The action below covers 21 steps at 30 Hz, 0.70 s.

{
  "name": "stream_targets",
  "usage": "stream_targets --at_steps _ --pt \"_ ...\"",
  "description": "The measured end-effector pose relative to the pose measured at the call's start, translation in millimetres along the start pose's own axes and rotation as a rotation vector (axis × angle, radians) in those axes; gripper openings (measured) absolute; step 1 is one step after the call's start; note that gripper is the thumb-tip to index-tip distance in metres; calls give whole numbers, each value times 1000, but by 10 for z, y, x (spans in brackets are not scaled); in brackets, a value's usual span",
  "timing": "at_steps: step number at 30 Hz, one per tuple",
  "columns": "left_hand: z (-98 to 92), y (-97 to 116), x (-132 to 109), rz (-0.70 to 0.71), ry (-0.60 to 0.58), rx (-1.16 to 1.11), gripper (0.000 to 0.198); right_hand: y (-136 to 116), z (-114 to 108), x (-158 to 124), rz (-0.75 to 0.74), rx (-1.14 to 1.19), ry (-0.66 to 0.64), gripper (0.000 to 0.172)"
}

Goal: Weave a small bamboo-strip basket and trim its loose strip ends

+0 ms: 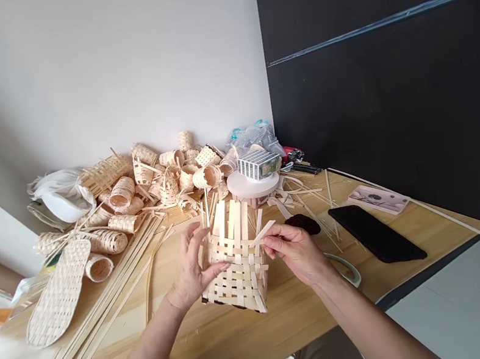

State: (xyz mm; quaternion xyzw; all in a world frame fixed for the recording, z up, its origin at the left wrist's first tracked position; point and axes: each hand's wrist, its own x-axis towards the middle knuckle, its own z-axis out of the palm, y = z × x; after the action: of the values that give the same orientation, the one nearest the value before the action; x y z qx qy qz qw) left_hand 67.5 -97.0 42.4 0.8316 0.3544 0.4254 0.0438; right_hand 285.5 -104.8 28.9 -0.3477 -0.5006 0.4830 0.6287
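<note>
A partly woven basket (pixel 235 273) of pale flat wood strips stands on the table in front of me, loose strip ends pointing up and away, dark edging along its near bottom edge. My left hand (pixel 194 265) is at its left side with fingers spread and curved. The thumb lies across the front face of the weave; whether it presses on it I cannot tell. At the right upper corner my right hand (pixel 292 248) pinches a wood strip (pixel 262 233) between thumb and fingers. That strip slants up from the fingertips beside the upright ends.
Several small woven baskets (pixel 167 186) are heaped along the wall. Long loose strips (pixel 92 320) and an oval woven mat (pixel 60 291) lie left. A round white stand (pixel 254 184) carries a box. Rightward are a black phone-like slab (pixel 374 233) and a pink tray (pixel 378 198).
</note>
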Motion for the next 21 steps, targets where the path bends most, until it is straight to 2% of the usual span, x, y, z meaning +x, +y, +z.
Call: stream_targets --at_steps 3,7,9,11,13,14,21 --pt "52 -10 21 -106 -88 -90 51 49 -6 30 -17 -29 -9 21" --pt "168 52 -11 -242 -8 -145 56 73 2 45 -52 -117 -9 13" --pt "217 75 -51 -273 9 -154 60 40 12 43 -155 -232 14 7" --pt "242 92 -75 -302 13 -158 57 -12 36 44 -344 -440 65 3" --pt "248 103 -73 -324 20 -161 52 -49 73 47 -496 -646 89 7" --pt "249 107 -66 -333 28 -162 50 -54 93 48 -515 -695 82 8" --pt "282 102 -44 -343 108 -157 47 78 145 51 -353 -541 89 14"
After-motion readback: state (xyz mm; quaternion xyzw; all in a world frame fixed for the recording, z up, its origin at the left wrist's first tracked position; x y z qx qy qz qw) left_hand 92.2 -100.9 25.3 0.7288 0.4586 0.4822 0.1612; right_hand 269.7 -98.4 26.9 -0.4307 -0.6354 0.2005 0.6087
